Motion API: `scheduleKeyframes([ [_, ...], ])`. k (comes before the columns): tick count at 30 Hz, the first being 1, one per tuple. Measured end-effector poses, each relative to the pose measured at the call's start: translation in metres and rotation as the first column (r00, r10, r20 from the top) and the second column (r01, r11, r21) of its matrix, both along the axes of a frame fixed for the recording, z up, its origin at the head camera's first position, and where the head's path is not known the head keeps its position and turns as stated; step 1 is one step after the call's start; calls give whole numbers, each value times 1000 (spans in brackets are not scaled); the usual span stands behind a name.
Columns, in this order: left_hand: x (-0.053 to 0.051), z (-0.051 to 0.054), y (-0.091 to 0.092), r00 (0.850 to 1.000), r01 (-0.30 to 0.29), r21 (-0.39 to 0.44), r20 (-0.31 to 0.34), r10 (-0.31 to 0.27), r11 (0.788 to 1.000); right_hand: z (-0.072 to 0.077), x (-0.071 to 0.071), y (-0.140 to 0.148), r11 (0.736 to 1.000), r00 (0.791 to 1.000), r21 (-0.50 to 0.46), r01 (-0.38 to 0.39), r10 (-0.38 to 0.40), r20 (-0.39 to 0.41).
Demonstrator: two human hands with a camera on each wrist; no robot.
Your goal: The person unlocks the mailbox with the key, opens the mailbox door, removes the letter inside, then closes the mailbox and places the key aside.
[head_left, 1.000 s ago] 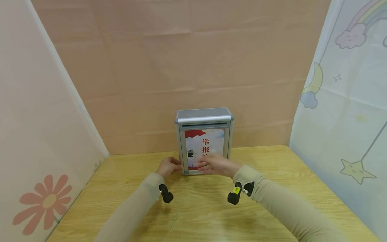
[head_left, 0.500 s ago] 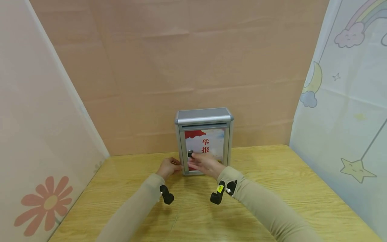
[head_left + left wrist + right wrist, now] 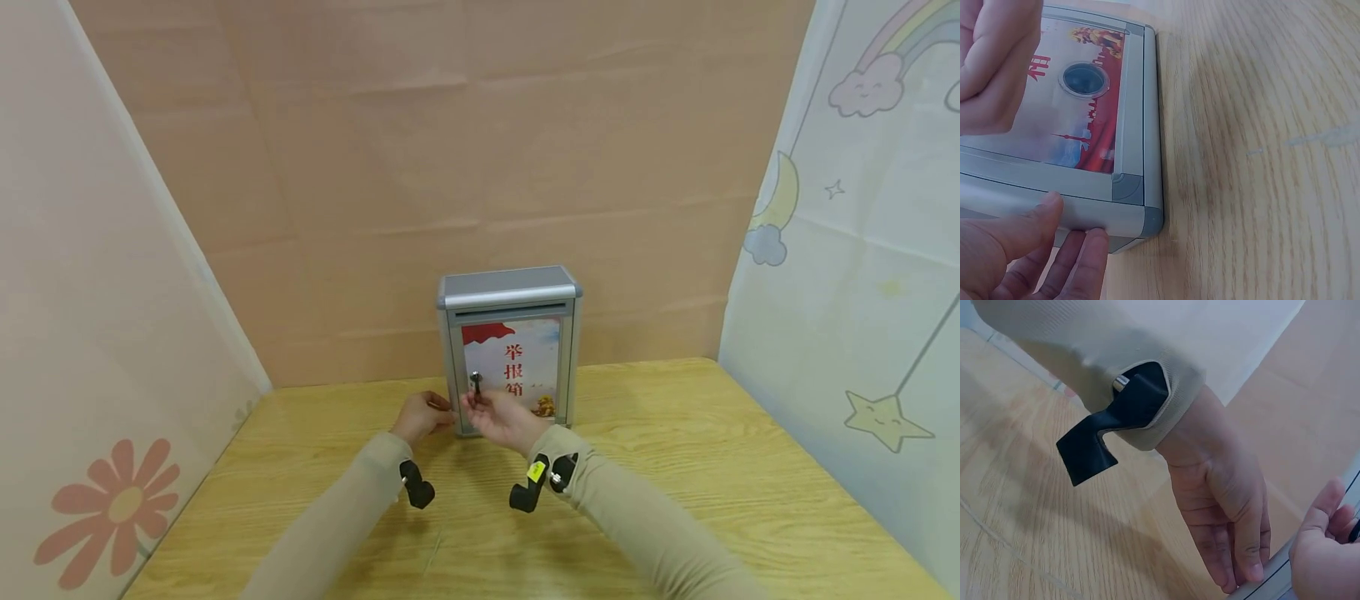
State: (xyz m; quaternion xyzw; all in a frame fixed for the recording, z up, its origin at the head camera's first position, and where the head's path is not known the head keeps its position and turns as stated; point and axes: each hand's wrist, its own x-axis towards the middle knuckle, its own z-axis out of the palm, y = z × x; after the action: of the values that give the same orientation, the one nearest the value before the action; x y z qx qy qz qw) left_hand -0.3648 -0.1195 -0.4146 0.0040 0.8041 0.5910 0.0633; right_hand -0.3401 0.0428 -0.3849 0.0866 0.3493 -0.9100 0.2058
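Right, the grey box (image 3: 542, 354) stands upright near the bench's (image 3: 690, 425) far edge, about midway between its back corners, door closed. Now the lock (image 3: 476, 377), low on the door's left side: my right hand (image 3: 506, 419) is there, fingers curled, looks to be pinching the black key (image 3: 477, 387); whether it's turned, I can't tell. And my left hand (image 3: 422, 417) isn't clasping anything, fingers fairly straight, thumb on the box's front edge, fingertips against its side. I'd keep the key square, work it lightly from the fingertips, and brace firmly so nothing skids.
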Motion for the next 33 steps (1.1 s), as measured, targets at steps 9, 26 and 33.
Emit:
scheduleKeyframes([
  [9, -2, -1, 1, 1000, 8, -12, -17, -8, 1000, 11, -1, 16, 869, 970, 486, -89, 186, -155],
  [26, -3, -2, 0, 1000, -11, -12, -13, 11, 1000, 35, -1, 28, 554, 870, 832, -32, 425, -250],
  [33, -2, -3, 1, 1000, -1, -6, -20, 1, 1000, 33, 6, 32, 562, 859, 825, -53, 447, -249],
])
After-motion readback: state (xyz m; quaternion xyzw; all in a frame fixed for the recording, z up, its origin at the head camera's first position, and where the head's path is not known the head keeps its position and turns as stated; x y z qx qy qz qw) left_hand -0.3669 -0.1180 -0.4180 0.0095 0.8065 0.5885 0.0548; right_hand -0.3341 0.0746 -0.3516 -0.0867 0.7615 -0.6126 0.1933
